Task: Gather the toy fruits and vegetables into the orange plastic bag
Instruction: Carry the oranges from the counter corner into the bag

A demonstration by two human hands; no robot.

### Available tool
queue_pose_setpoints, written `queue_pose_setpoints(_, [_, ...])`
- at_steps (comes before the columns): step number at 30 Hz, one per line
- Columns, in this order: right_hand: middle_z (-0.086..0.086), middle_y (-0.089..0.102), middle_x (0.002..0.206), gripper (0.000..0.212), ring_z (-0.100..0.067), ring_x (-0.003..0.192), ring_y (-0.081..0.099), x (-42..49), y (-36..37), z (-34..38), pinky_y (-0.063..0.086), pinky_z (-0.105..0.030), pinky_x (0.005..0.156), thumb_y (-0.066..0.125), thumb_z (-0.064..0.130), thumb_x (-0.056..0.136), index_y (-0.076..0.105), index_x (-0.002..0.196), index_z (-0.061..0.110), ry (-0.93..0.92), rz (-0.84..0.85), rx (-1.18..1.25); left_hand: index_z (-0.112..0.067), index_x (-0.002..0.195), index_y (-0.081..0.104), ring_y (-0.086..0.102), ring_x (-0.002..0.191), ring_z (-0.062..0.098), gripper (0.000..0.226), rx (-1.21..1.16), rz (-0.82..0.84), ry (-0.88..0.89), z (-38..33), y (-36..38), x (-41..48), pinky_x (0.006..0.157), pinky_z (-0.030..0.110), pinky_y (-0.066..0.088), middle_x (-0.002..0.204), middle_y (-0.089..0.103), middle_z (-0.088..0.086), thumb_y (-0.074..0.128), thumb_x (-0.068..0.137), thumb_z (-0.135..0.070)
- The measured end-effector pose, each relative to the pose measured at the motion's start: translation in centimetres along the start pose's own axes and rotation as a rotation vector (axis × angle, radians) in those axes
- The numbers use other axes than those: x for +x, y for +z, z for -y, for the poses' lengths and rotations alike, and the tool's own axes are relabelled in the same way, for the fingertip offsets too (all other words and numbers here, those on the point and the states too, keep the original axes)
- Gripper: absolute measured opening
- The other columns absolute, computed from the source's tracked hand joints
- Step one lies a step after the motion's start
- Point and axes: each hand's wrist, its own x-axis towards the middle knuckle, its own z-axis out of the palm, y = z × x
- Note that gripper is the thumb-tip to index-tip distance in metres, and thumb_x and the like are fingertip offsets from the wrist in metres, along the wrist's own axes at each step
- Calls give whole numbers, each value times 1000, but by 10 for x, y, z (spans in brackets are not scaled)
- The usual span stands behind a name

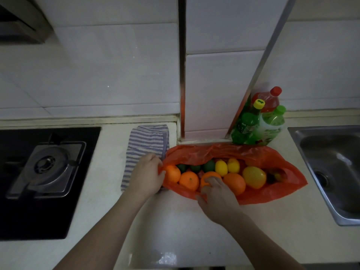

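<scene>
Centre frame: left hand (146, 177) grips the orange plastic bag (224, 151) at its rim as right hand (218, 200) curls fingers (213, 181) round a toy orange (208, 175) inside.

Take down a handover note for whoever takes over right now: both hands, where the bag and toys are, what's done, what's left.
Left hand grips the orange plastic bag at its left rim, holding it open.
Right hand curls over a toy orange inside the bag.
The bag lies on the counter between striped cloth and sink.
Done: lemons and green pieces are inside; nothing loose in view.
Left: release the orange, check beyond view.
</scene>
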Motion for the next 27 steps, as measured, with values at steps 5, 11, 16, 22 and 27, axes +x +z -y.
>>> queue_pose_setpoints(5, [-8, 56, 123, 29, -26, 114, 48, -3, -9, -7, 45, -39, 92, 56, 40, 86, 69, 92, 15, 49, 29, 4, -15, 112, 60, 54, 105, 23, 34, 27, 10, -110, -1, 5, 0, 81, 33, 44, 112, 58, 4, 66, 83, -32])
queue_pose_setpoints(11, [-6, 50, 135, 26, -25, 124, 42, -10, -6, -17, 40, -37, 101, 56, 35, 87, 69, 100, 16, 24, 119, -23, -17, 74, 61, 56, 86, 21, 17, 68, 84, -116, 4, 10, 6, 65, 30, 41, 91, 58, 3, 53, 88, -24])
queue_pose_setpoints(16, [-7, 59, 123, 15, -26, 111, 53, -12, -13, -19, 49, -38, 89, 62, 26, 79, 71, 85, 15, 32, 5, -6, -15, 78, 62, 51, 78, 17, 16, -78, -44, -142, -5, -6, 13, 62, 28, 36, 85, 52, 0, 53, 92, -18])
queue_pose_setpoints(22, [-4, 62, 114, 13, -25, 105, 56, -11, -37, -17, 53, -35, 78, 70, 25, 74, 72, 83, 16, 48, -133, 4, -18, 77, 59, 54, 79, 15, 18, -229, -128, -178, -23, -28, 28, 67, 29, 37, 85, 57, -2, 52, 93, -22])
queue_pose_setpoints(27, [-5, 63, 111, 9, -27, 103, 57, -13, -53, -18, 54, -40, 79, 71, 23, 72, 71, 79, 17, 53, -183, 14, -20, 80, 60, 54, 83, 13, 15, -224, -125, -153, -25, -29, 32, 70, 27, 37, 90, 59, -3, 53, 93, -24])
